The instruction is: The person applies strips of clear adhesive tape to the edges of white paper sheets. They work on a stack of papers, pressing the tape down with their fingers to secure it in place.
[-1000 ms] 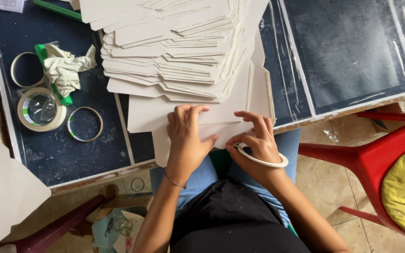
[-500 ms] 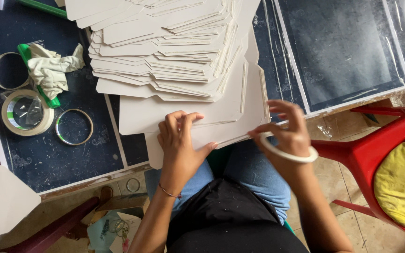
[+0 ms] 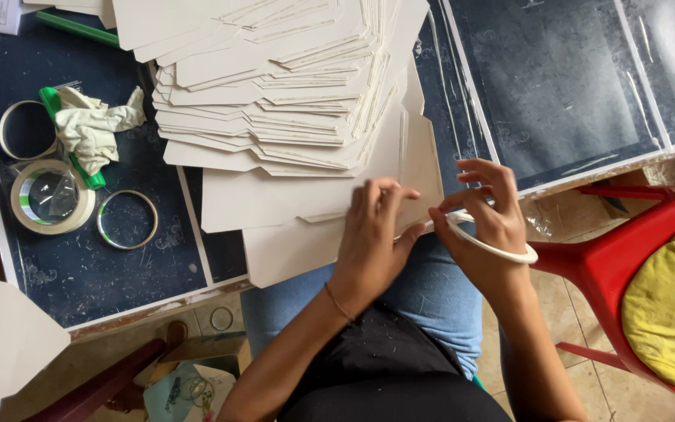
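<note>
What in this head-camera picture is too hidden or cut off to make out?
- Left hand: palm side hidden; contact with the cardboard sheet underneath unseen.
- Tape ring in right hand: part hidden by fingers.
- Card stack: top cut off by the frame.
- Yellow cloth: cut off right.

Card stack (image 3: pixel 275 86) cut off above; left hand (image 3: pixel 373 238) seems blurred

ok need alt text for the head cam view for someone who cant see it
A person's left hand presses a cream card sheet at a dark table's edge while the right hand holds a tape roll. A card stack sits behind.
</note>
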